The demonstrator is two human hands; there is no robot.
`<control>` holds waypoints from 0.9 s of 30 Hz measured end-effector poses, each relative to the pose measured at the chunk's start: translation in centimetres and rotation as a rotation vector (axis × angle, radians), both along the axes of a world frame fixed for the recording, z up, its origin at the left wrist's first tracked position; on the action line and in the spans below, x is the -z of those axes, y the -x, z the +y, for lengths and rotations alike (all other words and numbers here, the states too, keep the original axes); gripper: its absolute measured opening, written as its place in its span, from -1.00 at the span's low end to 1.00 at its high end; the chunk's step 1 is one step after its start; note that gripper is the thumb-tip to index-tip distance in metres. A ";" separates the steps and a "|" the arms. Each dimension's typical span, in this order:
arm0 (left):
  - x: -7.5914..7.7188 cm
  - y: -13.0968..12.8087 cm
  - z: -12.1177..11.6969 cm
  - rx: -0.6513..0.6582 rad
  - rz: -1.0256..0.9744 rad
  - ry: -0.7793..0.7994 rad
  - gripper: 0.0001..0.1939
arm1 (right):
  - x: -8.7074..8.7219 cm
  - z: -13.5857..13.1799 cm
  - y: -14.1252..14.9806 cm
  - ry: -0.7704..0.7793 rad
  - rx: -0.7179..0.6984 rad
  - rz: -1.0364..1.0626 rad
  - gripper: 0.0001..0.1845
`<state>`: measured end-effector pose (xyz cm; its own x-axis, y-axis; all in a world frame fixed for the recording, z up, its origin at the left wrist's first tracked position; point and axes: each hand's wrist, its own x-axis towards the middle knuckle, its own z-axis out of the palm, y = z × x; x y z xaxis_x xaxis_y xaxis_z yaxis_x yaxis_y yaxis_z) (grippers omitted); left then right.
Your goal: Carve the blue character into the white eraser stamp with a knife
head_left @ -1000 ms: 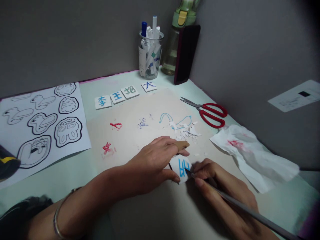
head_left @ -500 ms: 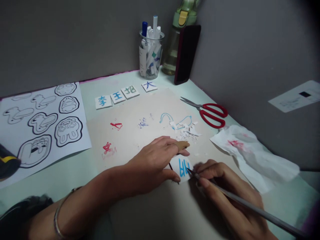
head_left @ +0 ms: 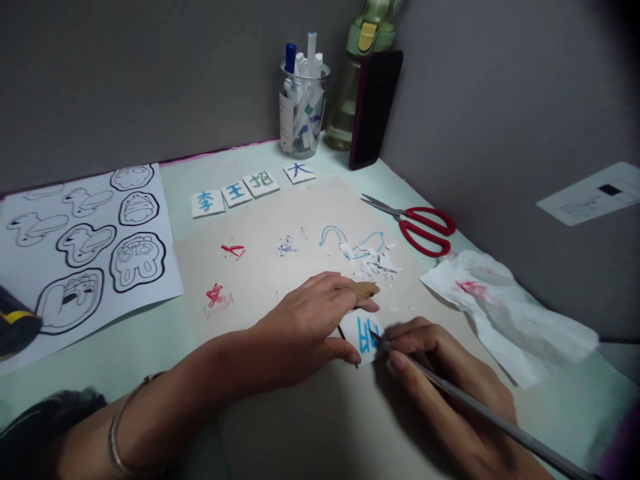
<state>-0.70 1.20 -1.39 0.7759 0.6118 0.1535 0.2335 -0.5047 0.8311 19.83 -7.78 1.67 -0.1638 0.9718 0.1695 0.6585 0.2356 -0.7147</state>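
My left hand (head_left: 305, 327) pins a small white piece with a blue character (head_left: 367, 333) flat on the beige mat (head_left: 300, 427), thumb and fingers closed round its left edge. One fingertip wears a brown guard. My right hand (head_left: 440, 373) grips a thin grey carving tool (head_left: 480, 413) like a pen. Its tip rests on the right side of the blue character. A silver bangle sits on my left wrist.
White shavings (head_left: 373, 261) lie above the hands. Red scissors (head_left: 425, 227) and a stained tissue (head_left: 505, 313) are at the right. Several white lettered tiles (head_left: 235, 193), a jar of markers (head_left: 303, 107), a bottle (head_left: 350, 80), a dark phone (head_left: 373, 107) and an outline sheet (head_left: 85, 247) lie farther off.
The right hand drew the tool tip slightly right off the character, then brought it back onto the piece. The left hand stayed put.
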 end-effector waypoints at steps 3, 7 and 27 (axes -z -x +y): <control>0.0 0.0 0.0 -0.001 0.005 -0.004 -0.36 | 0.1 -0.1 0.0 0.009 -0.019 -0.036 -0.86; 0.0 0.0 0.0 -0.007 0.015 -0.004 -0.35 | 0.1 -0.2 0.3 -0.031 -0.042 -0.042 -0.84; 0.0 0.0 -0.1 -0.011 0.014 -0.016 -0.36 | -0.1 -0.3 0.0 -0.027 -0.100 -0.043 -0.81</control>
<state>-0.73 1.09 -1.37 0.7712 0.6181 0.1525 0.2512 -0.5155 0.8193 19.86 -8.08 1.74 -0.2672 0.9454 0.1863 0.6605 0.3205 -0.6790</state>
